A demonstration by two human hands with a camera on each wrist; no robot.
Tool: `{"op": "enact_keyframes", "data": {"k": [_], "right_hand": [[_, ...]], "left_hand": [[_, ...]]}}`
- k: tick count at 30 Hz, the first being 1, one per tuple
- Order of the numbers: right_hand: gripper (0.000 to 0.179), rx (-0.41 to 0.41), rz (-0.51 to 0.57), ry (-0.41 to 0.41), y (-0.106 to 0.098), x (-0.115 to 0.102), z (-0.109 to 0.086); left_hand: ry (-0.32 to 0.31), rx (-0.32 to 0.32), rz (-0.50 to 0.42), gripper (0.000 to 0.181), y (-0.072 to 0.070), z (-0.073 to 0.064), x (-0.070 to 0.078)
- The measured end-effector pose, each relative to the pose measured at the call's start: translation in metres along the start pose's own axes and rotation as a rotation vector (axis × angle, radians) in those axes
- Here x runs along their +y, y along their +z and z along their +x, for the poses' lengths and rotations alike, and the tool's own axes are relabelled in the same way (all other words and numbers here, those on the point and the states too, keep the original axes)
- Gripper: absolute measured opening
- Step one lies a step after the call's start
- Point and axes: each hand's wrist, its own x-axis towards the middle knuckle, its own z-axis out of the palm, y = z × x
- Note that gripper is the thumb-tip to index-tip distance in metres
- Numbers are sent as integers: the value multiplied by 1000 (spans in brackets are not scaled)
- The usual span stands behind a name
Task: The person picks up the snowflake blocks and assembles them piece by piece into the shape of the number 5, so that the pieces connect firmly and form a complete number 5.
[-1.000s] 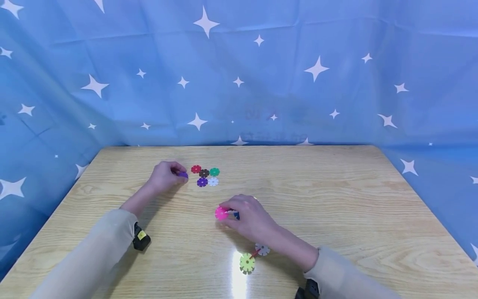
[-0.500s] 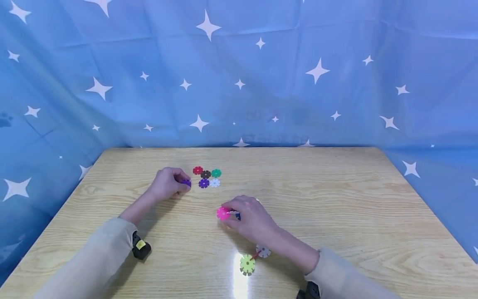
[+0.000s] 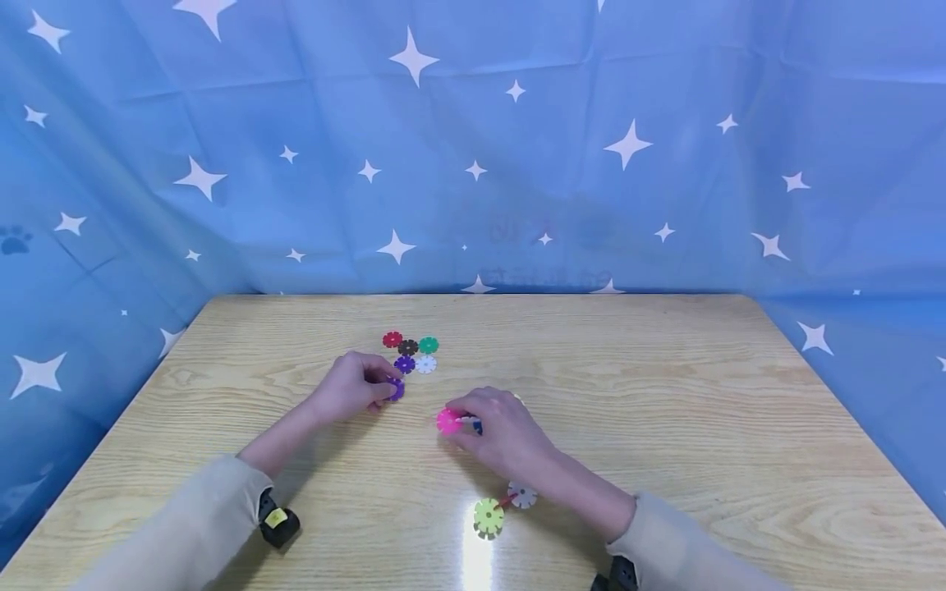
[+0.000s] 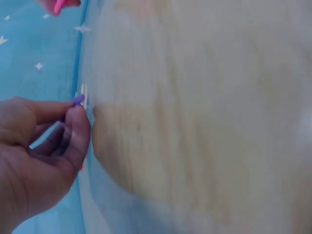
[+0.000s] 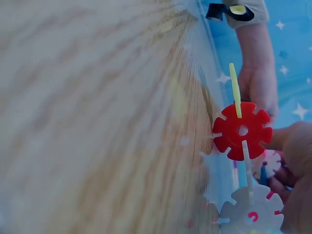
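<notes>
My left hand (image 3: 356,387) pinches a purple notched plastic disc (image 3: 397,389) by its edge, between thumb and fingertips. In the left wrist view the purple disc (image 4: 78,100) shows edge-on. To the right, my right hand (image 3: 506,431) grips a bright pink notched disc (image 3: 447,421) slotted to a white and a dark blue one, which the fingers partly hide. Below that hand, a lime disc (image 3: 489,517) and a grey-white disc (image 3: 522,494) are linked by a red disc (image 5: 234,141) seen almost edge-on from the head.
Beyond my left hand several loose discs lie flat together: red (image 3: 392,339), brown (image 3: 408,348), green (image 3: 429,345), purple (image 3: 404,364) and white (image 3: 425,364). The wooden table (image 3: 665,386) ends at a blue star-patterned cloth (image 3: 517,164).
My left hand has moved right and toward me with the purple disc, past the loose discs' near side. My right hand, holding the pink disc, has shifted only slightly right.
</notes>
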Motion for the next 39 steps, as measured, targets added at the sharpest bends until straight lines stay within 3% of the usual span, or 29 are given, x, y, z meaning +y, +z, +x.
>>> {"op": "enact_keyframes", "data": {"k": [5, 17, 23, 39], "right_hand": [[30, -3, 8, 1, -2, 2, 0], [29, -9, 37, 13, -4, 3, -4], [29, -14, 56, 33, -3, 3, -5], [29, -17, 93, 10, -2, 6, -3]], "left_hand": [[72, -73, -117, 24, 9, -2, 4], [116, -253, -329, 16, 25, -3, 12], [131, -277, -317, 14, 28, -4, 12], [165, -241, -222, 16, 31, -4, 21]]}}
